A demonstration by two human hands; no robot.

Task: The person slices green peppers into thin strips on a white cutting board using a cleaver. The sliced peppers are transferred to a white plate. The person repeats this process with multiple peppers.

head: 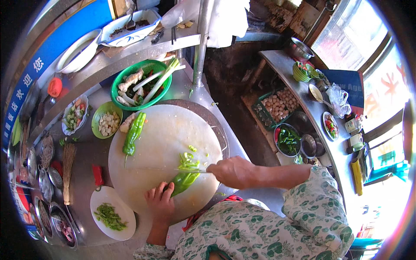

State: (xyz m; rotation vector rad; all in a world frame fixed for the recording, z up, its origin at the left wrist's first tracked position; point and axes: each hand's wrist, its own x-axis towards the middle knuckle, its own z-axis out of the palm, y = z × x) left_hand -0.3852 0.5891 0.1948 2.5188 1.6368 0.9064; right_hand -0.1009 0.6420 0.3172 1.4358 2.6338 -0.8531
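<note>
On a round, pale chopping board lies a green pepper, partly cut. My left hand holds the pepper down near its uncut end. In my right hand is the handle of a knife, its thin blade seen almost edge-on across the pepper. Sliced green pepper rings are gathered on the far side of the blade. A second, whole green pepper with its stem rests at the board's left, beside a piece of ginger.
Beyond the board stand a green basket of scallions and ginger and a green bowl of garlic cloves. A white plate of shredded greens touches the board's left side. A whisk brush lies farther left. Egg crates sit low at right.
</note>
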